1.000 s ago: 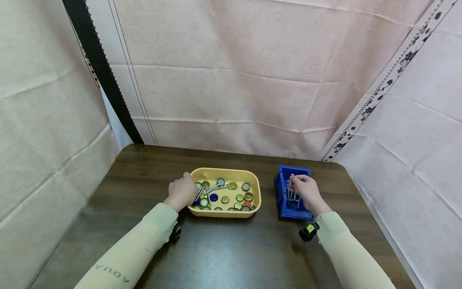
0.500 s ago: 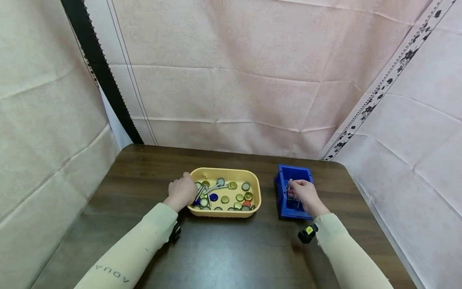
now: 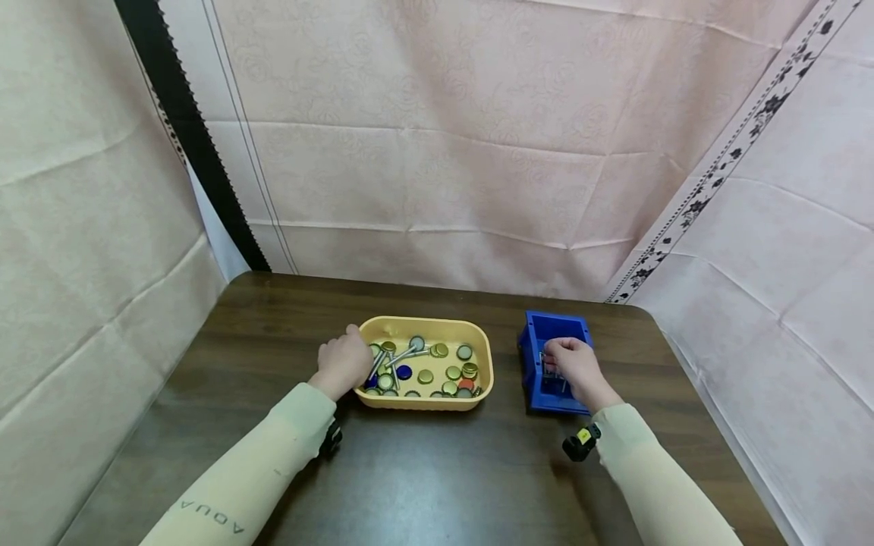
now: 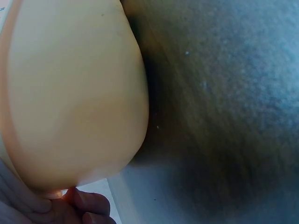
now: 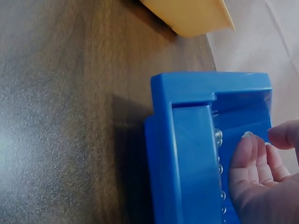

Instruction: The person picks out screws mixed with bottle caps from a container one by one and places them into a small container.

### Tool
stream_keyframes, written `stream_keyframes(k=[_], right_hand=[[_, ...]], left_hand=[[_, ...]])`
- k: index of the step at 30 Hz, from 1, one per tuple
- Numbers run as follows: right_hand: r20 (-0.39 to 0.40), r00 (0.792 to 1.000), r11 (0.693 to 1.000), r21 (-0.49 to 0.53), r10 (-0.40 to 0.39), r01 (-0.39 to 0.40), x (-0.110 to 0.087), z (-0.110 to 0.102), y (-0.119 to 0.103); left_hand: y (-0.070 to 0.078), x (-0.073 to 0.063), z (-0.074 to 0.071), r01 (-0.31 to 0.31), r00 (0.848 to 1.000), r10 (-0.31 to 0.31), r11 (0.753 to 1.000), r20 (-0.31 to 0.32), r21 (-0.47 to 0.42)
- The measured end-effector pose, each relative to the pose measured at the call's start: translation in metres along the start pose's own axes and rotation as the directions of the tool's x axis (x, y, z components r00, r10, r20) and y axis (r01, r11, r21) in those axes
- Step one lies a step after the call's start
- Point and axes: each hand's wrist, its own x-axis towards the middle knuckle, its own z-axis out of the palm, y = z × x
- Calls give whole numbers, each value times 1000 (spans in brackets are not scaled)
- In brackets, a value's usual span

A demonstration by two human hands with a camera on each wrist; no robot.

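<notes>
My left hand point(image 3: 344, 362) grips the left rim of a yellow tray point(image 3: 423, 404); the left wrist view shows its curled fingers point(image 4: 91, 203) at the tray's edge. Inside the tray lie several bottle caps point(image 3: 426, 377) in gold, silver, blue and red, with several long metal screws point(image 3: 400, 356) heaped at the left. My right hand point(image 3: 576, 368) reaches down into a blue bin point(image 3: 558, 408). Up close, its thumb and fingers stand slightly apart, and nothing shows between them. Rounded screw heads point(image 5: 218, 135) line up beside the fingers in the bin; the hand partly hides the screws.
Both containers stand near the back of a dark wooden table point(image 3: 437, 470), with a gap between them. A pale cloth point(image 3: 437, 152) hangs behind the table and along both sides.
My right hand has lowered a screw into the blue bin, and the screw no longer shows in its fingers. The left hand and yellow tray have stayed put.
</notes>
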Motion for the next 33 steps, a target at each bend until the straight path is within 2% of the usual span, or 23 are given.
stream_keyframes(k=[5,10,15,18,21,25,30,33], right_hand=[[-19,1000,1000,20,-22,22,-2,4,-8],[-43,996,996,45,-80,82,-7,14,-25],[-83,985,984,82,-150,157,-13,30,-49],[-72,983,978,109,-171,178,-15,45,-61],[-14,985,978,117,-174,175,-14,64,-68],[146,976,984,93,-164,152,-13,97,-73],[355,932,996,-11,-74,84,-18,143,-78],[424,905,997,-56,-17,45,-22,166,-82]], left_hand=[[-1,-1,0,-5,1000,5,1000,-4,3],[-1,-1,-1,-5,1000,5,1000,-7,7],[-1,-1,-1,-5,1000,5,1000,-9,-1],[-2,-1,-2,-7,1000,7,1000,-10,-3],[-2,-2,-2,-6,1000,6,1000,-8,-2],[-2,-3,-3,-3,1000,3,1000,-3,-5],[0,-4,-4,-5,1000,5,1000,2,5],[2,-6,-4,-13,1000,13,1000,-10,16]])
